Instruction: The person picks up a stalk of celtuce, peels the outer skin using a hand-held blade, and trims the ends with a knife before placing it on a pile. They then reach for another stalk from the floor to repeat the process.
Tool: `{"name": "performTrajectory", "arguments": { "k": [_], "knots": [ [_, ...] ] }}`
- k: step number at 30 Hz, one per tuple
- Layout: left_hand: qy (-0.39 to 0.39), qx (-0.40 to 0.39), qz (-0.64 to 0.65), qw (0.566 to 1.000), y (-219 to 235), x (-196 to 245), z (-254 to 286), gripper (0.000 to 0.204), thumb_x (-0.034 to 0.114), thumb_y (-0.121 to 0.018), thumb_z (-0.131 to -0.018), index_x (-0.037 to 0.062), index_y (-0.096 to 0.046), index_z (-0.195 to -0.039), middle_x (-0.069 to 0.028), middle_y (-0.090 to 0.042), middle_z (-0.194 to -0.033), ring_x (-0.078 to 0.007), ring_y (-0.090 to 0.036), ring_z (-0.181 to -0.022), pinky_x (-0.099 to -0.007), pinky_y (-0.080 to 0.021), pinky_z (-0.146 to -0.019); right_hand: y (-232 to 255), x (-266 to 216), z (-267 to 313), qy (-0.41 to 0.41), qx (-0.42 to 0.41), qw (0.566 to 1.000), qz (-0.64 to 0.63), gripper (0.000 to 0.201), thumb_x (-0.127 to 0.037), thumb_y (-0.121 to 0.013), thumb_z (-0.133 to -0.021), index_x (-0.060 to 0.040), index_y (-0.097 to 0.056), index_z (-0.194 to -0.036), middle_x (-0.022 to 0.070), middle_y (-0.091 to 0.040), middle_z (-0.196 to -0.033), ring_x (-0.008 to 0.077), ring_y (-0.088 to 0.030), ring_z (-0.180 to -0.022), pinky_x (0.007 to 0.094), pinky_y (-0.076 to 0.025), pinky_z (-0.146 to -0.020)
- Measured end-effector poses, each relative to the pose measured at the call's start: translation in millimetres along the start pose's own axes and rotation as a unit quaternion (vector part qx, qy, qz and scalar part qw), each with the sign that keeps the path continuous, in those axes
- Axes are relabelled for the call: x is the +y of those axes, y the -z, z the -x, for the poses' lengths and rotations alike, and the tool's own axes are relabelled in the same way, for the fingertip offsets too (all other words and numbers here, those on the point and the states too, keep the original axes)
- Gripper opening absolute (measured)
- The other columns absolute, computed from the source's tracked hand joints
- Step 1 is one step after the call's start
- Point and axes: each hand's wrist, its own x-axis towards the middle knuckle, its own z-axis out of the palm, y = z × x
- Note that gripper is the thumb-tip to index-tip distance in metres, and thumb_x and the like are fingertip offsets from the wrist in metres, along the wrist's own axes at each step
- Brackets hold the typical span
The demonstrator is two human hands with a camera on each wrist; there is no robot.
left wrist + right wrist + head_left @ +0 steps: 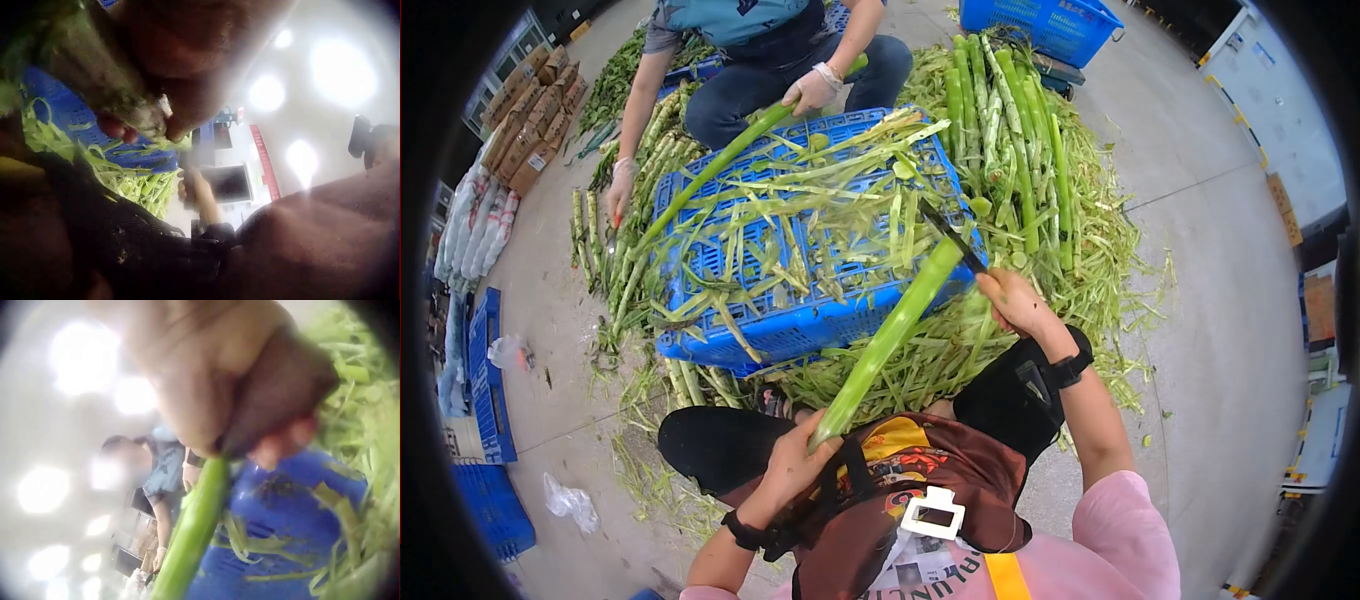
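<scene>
A peeled green celtuce stalk (890, 345) slants up from my lap toward the blue crate. My left hand (798, 465) grips its lower end; in the left wrist view that hand (187, 37) is dark and close to the camera. My right hand (1015, 302) holds a dark-bladed knife (945, 230) by the handle. The blade overlaps the stalk's upper end in the head view. In the right wrist view the stalk (197, 534) runs below my right hand (212, 381), and the knife is mostly hidden. Peel strips (800, 215) cover the upturned blue crate (800, 335) in front of me.
Across the crate a person (745, 45) in gloves holds a long stalk (730, 155). Peeled stalks (1000, 130) lie on a peel heap at right; unpeeled stalks (650, 165) lie at left. A blue basket (1045, 30) stands behind, and cartons (535, 115) are stacked far left.
</scene>
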Motion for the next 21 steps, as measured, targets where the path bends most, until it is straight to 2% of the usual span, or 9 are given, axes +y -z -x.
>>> {"name": "performTrajectory", "arguments": {
  "k": [2,5,7,9,12,15,16,19,21],
  "knots": [
    [0.049,-0.070,0.171,0.982,0,-2,3,0.047,0.025,-0.055,-0.093,0.0047,-0.044,-0.133,-0.0086,-0.060,-0.088,-0.0181,-0.059,-0.070,-0.0280,-0.049,-0.065,-5,15,-5,0.015,0.014,1.000,-0.022,0.042,-0.039,-0.046,-0.096,0.0019,-0.055,-0.098,0.0068,-0.053,-0.056,0.0131,-0.050,-0.041,0.0289,-0.042,-0.041],
    [0.159,-0.183,0.429,0.870,7,14,11,0.049,0.029,-0.052,-0.096,0.0080,-0.038,-0.138,-0.0054,-0.055,-0.079,-0.0134,-0.053,-0.060,-0.0237,-0.045,-0.054,-22,32,-4,0.037,0.065,0.993,-0.097,0.041,-0.039,-0.047,-0.096,0.0002,-0.054,-0.091,0.0057,-0.051,-0.054,0.0129,-0.049,-0.040,0.0284,-0.040,-0.040],
    [0.174,-0.218,0.529,0.801,2,11,15,0.054,0.032,-0.052,-0.096,0.0096,-0.033,-0.141,-0.0053,-0.052,-0.075,-0.0135,-0.050,-0.055,-0.0227,-0.042,-0.049,-40,45,1,0.051,0.112,0.970,-0.211,0.041,-0.040,-0.047,-0.096,-0.0006,-0.053,-0.088,0.0048,-0.050,-0.053,0.0128,-0.048,-0.040,0.0280,-0.039,-0.039],
    [0.179,-0.253,0.562,0.767,5,14,14,0.064,0.039,-0.056,-0.092,0.0091,-0.029,-0.143,-0.0045,-0.050,-0.073,-0.0138,-0.048,-0.053,-0.0233,-0.041,-0.048,-51,50,6,0.060,0.152,0.950,-0.266,0.040,-0.041,-0.047,-0.096,-0.0021,-0.053,-0.088,0.0047,-0.049,-0.053,0.0129,-0.047,-0.039,0.0272,-0.038,-0.037],
    [0.148,-0.298,0.631,0.701,2,17,17,0.071,0.048,-0.054,-0.091,0.0085,-0.027,-0.144,-0.0038,-0.045,-0.071,-0.0132,-0.045,-0.051,-0.0235,-0.039,-0.047,-63,52,12,0.017,0.124,0.927,-0.353,0.039,-0.041,-0.047,-0.097,-0.0026,-0.053,-0.091,0.0044,-0.050,-0.054,0.0127,-0.048,-0.040,0.0269,-0.039,-0.037],
    [0.175,-0.182,0.585,0.771,-7,23,23,0.070,0.052,-0.050,-0.091,0.0097,-0.029,-0.143,-0.0050,-0.046,-0.074,-0.0141,-0.046,-0.051,-0.0233,-0.038,-0.046,-71,54,17,0.022,0.105,0.923,-0.369,0.038,-0.041,-0.047,-0.097,-0.0031,-0.052,-0.092,0.0041,-0.050,-0.056,0.0122,-0.048,-0.041,0.0269,-0.039,-0.038],
    [0.179,-0.199,0.632,0.727,-8,12,20,0.046,0.045,-0.049,-0.094,0.0089,-0.043,-0.122,-0.0074,-0.050,-0.083,-0.0171,-0.047,-0.056,-0.0254,-0.040,-0.052,-73,55,17,0.031,0.102,0.924,-0.368,0.038,-0.041,-0.047,-0.097,-0.0032,-0.052,-0.091,0.0039,-0.050,-0.056,0.0120,-0.048,-0.041,0.0268,-0.039,-0.039],
    [0.245,-0.101,0.549,0.793,-20,12,21,0.061,0.056,-0.038,-0.094,0.0124,-0.036,-0.137,-0.0073,-0.050,-0.080,-0.0160,-0.046,-0.052,-0.0291,-0.043,-0.055,-75,56,20,0.040,0.105,0.928,-0.354,0.038,-0.041,-0.048,-0.096,-0.0038,-0.052,-0.091,0.0030,-0.050,-0.056,0.0109,-0.049,-0.043,0.0262,-0.040,-0.040],
    [0.219,-0.137,0.551,0.793,-22,6,19,0.057,0.058,-0.031,-0.095,0.0110,-0.044,-0.125,-0.0074,-0.051,-0.079,-0.0166,-0.046,-0.052,-0.0305,-0.043,-0.058,-76,55,20,0.047,0.105,0.933,-0.341,0.038,-0.041,-0.048,-0.096,-0.0041,-0.052,-0.090,0.0026,-0.050,-0.056,0.0106,-0.049,-0.043,0.0258,-0.041,-0.041]
  ]
}}
